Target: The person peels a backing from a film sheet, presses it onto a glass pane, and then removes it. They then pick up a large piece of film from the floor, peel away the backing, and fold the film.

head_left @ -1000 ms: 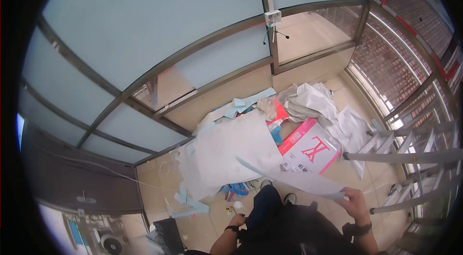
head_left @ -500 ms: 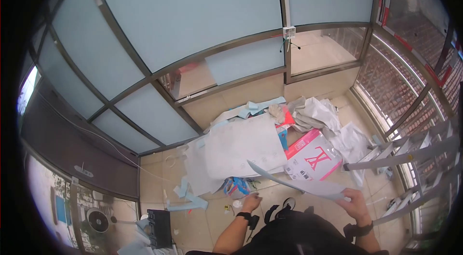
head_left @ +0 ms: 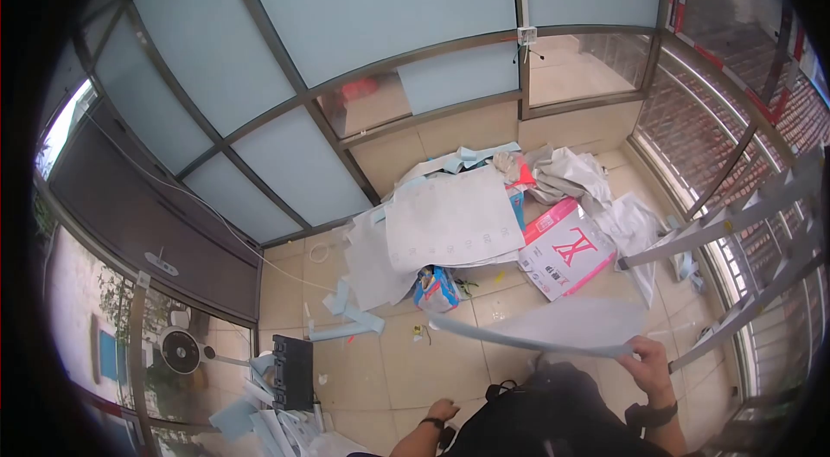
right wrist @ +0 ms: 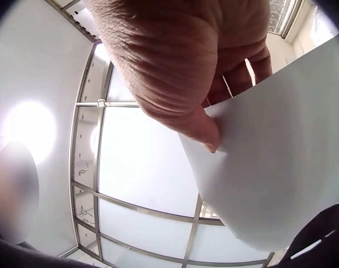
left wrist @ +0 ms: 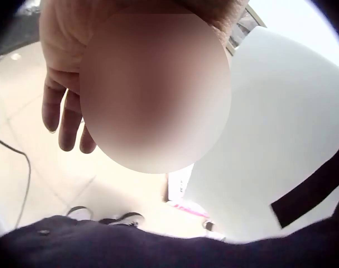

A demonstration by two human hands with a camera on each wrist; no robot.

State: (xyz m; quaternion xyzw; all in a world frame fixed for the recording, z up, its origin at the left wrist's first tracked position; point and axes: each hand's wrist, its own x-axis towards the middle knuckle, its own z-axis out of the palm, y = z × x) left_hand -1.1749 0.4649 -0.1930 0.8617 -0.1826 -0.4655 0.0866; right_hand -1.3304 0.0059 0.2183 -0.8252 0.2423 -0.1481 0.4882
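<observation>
A large pale, flexible sheet (head_left: 553,332) bows out in front of the body, held at one corner by my right hand (head_left: 648,366). The right wrist view shows the thumb (right wrist: 205,134) flat on one face of the sheet (right wrist: 275,145) and the other fingers behind it. My left hand (head_left: 443,409) hangs low beside the body and holds nothing. Its fingers (left wrist: 71,125) point loosely downward over the floor in the left wrist view, where a blurred disc hides part of the hand.
White sheets (head_left: 454,219) cover a heap on the tiled floor (head_left: 406,379). Around it lie a pink and white box (head_left: 566,249), a blue bag (head_left: 437,288) and crumpled white wrapping (head_left: 635,228). A ladder (head_left: 735,241) stands at right, a black case (head_left: 294,370) at left. Frosted panels (head_left: 389,3) rise ahead.
The head view has turned leftward and the body has moved back from the heap. My left hand swung forward, then dropped back. The sheet in my right hand has bowed wider.
</observation>
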